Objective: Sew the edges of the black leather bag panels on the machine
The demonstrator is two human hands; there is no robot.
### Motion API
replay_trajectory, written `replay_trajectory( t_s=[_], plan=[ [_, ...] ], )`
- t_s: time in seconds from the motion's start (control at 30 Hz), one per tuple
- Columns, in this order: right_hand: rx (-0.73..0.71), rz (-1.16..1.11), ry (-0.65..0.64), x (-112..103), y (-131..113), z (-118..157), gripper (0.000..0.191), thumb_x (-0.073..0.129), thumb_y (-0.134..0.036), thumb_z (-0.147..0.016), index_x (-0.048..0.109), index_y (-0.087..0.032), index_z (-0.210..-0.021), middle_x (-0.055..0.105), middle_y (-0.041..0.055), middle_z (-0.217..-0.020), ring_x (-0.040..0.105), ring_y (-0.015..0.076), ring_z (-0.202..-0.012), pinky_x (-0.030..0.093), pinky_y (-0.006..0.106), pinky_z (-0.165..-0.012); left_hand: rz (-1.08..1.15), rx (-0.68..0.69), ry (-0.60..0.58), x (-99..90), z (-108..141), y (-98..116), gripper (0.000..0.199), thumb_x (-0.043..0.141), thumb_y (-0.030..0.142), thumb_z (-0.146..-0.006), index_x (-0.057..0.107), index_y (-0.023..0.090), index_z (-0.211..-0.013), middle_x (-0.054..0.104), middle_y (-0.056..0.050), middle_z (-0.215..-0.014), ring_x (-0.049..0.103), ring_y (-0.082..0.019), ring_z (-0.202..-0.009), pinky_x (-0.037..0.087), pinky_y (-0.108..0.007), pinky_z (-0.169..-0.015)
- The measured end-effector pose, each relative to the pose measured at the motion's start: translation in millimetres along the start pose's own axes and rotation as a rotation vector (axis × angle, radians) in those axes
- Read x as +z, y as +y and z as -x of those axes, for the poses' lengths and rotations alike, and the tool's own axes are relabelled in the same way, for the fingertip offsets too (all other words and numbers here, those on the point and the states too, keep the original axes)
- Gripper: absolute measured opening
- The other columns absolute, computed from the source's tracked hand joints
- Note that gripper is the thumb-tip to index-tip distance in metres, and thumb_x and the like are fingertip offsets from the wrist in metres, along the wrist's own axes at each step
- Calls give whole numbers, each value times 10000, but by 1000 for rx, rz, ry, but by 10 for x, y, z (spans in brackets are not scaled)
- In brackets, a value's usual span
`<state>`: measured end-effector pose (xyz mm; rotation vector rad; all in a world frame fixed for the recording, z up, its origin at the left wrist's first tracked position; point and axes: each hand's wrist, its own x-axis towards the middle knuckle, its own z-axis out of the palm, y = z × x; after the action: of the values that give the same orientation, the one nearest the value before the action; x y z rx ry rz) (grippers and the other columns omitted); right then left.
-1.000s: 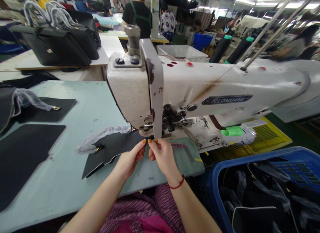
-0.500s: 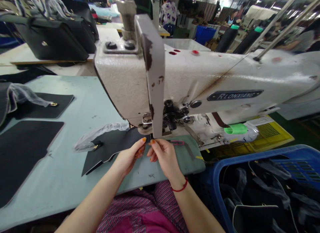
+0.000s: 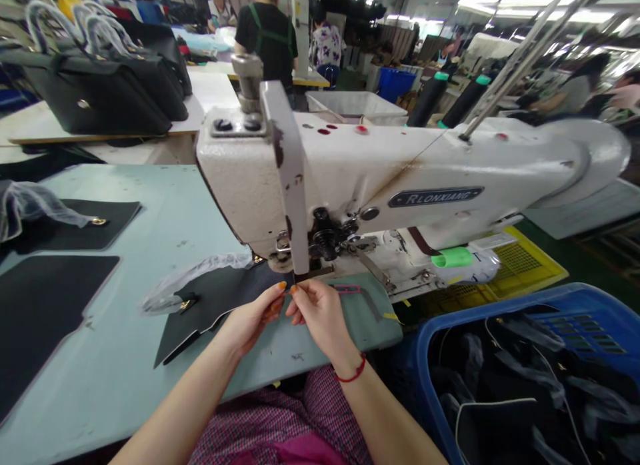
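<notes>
Head view: left hand (image 3: 253, 322) and right hand (image 3: 320, 315) both clenched, fingertips (image 3: 283, 286) pinching black leatherette panel (image 3: 220, 295) edge, just in front of sewing machine (image 3: 320, 165), over worktop (image 3: 100, 358).

left hand (image 3: 253, 316) and right hand (image 3: 320, 315) pinch close together

at left hand (image 3: 253, 316): black leather-look panel (image 3: 220, 295), matt, fine grain. above hands: sewing machine head (image 3: 400, 178), white enamel, chipped, rust-streaked. left of hands: surface (image 3: 85, 378), smooth pale laminate; clear plastic film (image 3: 193, 278), glossy. right of hands: blue plastic crate (image 3: 500, 304).
</notes>
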<state>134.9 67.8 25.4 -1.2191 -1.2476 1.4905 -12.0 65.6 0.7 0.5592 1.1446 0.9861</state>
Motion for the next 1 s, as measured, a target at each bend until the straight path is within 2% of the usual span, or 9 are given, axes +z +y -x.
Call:
replay_trajectory(
  t_s=[0.07, 0.13, 0.3, 0.37, 0.47, 0.53, 0.63, 0.83, 1.0],
  plan=[
    [-78, 44, 29, -83, -61, 79, 186, 542, -306, -922, 632, -151, -870, 654, -1, -637, 565, 82, -469, 451, 178, -478, 10, -9, 0, -11, -8, -19, 471, 773, 537, -681, 496, 180, -547, 393, 50, -544, 320, -101, -543, 306, -239, -525],
    [-238, 134, 104, -231, -233, 193, 162, 536, -278, -941, 650, -163, -940, 674, 5, -683, 601, 94, -517, 486, 193, -516, -1, -3, -32, -25, -24, -37, 476, 758, 534, -708, 472, 185, -556, 379, 54, -547, 311, -100, -540, 313, -236, -532],
    [-934, 655, 401, -728, -1096, 471, 119, 568, -167, -935, 678, -203, -965, 719, 27, -843, 662, 132, -734, 526, 253, -693, -54, 48, -132, -51, -62, -67, 514, 675, 547, -796, 402, 194, -541, 334, 53, -542, 277, -103, -535, 304, -238, -541],
    [-1127, 952, 360, -867, -1455, 495, 165, 535, -161, -959, 673, -198, -1043, 720, 40, -858, 654, 143, -773, 508, 267, -709, -62, 52, -134, -53, -69, -72, 515, 663, 560, -801, 403, 194, -547, 337, 51, -548, 277, -105, -539, 298, -241, -544],
    [-1282, 1447, 230, -936, -1822, 425, 243, 468, -184, -999, 658, -180, -1150, 681, 35, -757, 603, 144, -696, 432, 272, -604, -83, 67, -146, -43, -69, -70, 517, 646, 579, -805, 409, 196, -550, 333, 50, -549, 269, -108, -535, 289, -248, -541],
    [-1348, 1669, 148, -905, -1942, 351, 260, 446, -161, -997, 668, -156, -1131, 649, 32, -708, 576, 147, -658, 380, 288, -562, -105, 83, -153, -35, -68, -70, 528, 630, 590, -810, 400, 198, -540, 325, 50, -544, 259, -109, -530, 281, -252, -538],
    [-1378, 1797, 38, -805, -2015, 272, 244, 439, -112, -968, 679, -117, -1014, 638, 53, -713, 570, 159, -646, 346, 309, -551, -108, 99, -151, -29, -75, -79, 528, 627, 592, -807, 402, 198, -537, 321, 50, -542, 249, -108, -528, 270, -255, -533],
    [-1244, 1785, -155, -678, -2137, 225, 291, 369, -87, -948, 624, -143, -820, 646, 76, -683, 547, 162, -569, 298, 311, -516, -101, 86, -107, -38, -103, -88, 517, 689, 600, -737, 437, 193, -541, 342, 47, -556, 275, -108, -535, 287, -258, -540],
    [-1198, 1770, -234, -827, -2172, 205, 273, 388, -164, -984, 574, -172, -784, 616, 25, -601, 504, 129, -486, 236, 300, -483, -108, 86, -100, -15, -87, -84, 535, 674, 632, -737, 429, 194, -550, 335, 49, -563, 263, -108, -545, 283, -257, -547]
  ],
)
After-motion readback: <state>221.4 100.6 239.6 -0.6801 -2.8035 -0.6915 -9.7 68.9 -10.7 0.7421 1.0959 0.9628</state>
